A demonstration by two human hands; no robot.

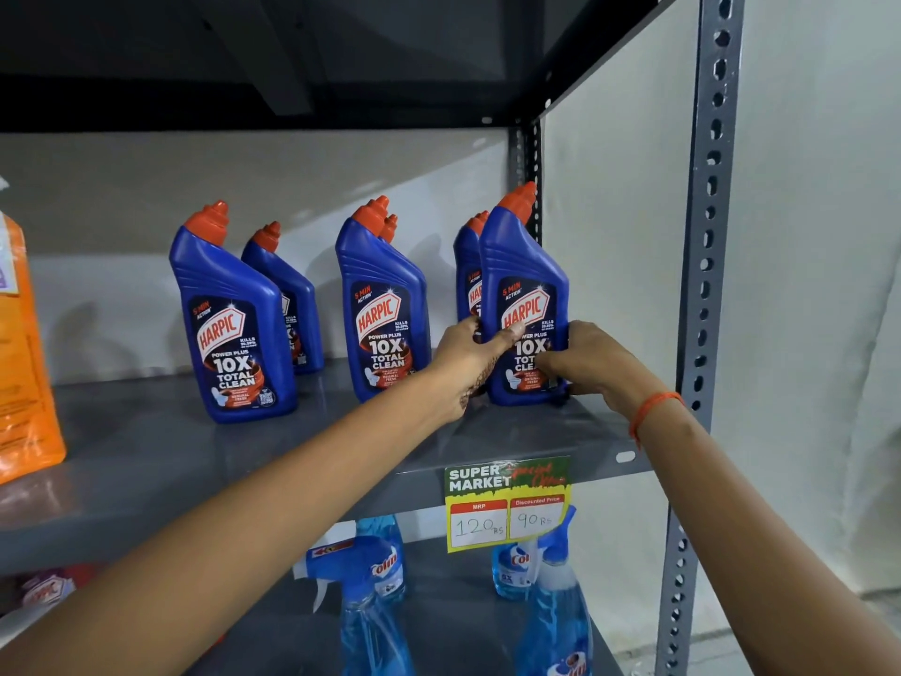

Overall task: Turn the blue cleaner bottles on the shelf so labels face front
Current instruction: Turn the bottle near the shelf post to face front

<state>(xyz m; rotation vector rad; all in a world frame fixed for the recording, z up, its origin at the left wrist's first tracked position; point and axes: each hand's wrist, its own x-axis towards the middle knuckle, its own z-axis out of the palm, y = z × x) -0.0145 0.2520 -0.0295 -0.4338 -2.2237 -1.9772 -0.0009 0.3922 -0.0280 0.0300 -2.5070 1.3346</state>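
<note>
Both outstretched hands, left (470,353) and right (592,356), grip the upright rightmost bottle (524,304).

Both arms outstretched — left hand (468,353), right hand (592,356) gripping.

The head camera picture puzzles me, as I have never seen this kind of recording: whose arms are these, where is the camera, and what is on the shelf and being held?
There is no machine here. A person wears a wide-angle camera on the head, so you look forward and down along their own bare arms. The grey metal shelf carries six blue plastic cleaner bottles with orange caps, three in front and three behind. The left hand and the right hand both grip the front right blue bottle, whose label faces front. The fingers wrap its lower sides. An orange packet stands at the far left, a price tag hangs from the shelf edge, and clear blue spray bottles stand on the shelf below.
</note>
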